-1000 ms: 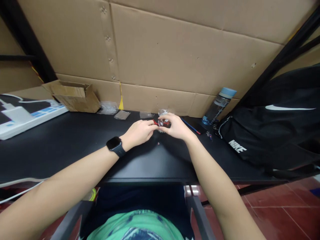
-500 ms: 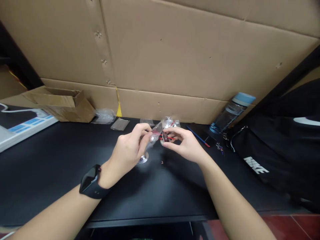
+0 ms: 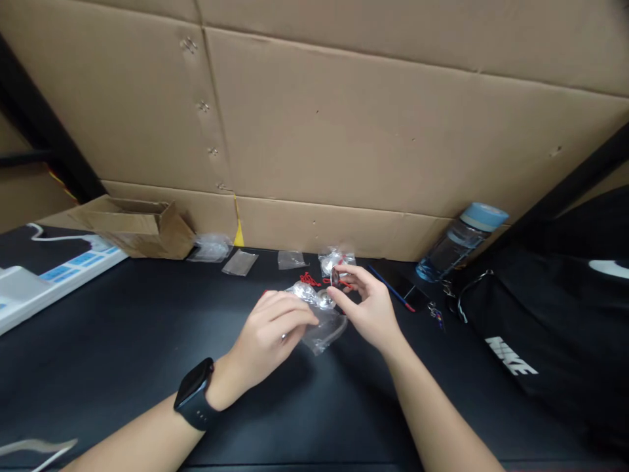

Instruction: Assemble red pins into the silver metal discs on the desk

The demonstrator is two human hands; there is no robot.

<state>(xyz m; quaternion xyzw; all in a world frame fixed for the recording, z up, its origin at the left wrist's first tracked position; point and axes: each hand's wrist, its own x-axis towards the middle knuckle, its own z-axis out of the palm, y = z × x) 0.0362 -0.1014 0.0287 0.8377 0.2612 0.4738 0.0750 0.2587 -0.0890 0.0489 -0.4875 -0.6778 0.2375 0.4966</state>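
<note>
My right hand pinches a small round metal disc on its edge between thumb and fingers. Beside it, my left hand is closed with curled fingers; what it holds, if anything, is hidden, though a tiny bright spot shows between the fingers. A clear plastic bag lies by the left fingertips. Shiny silver round pieces are at the bag's upper end. Just behind them lies a bundle of red cord, and another clear packet with silver and red contents.
Clear plastic sleeves lie along the cardboard wall. To the left stand an open cardboard box and a power strip. On the right are a blue-red pen, a small charm, a water bottle and a black bag.
My left hand has moved away from my right, and the plastic bag now lies lower between them. Red cord is now visible on the table. The view has tilted up a little.
</note>
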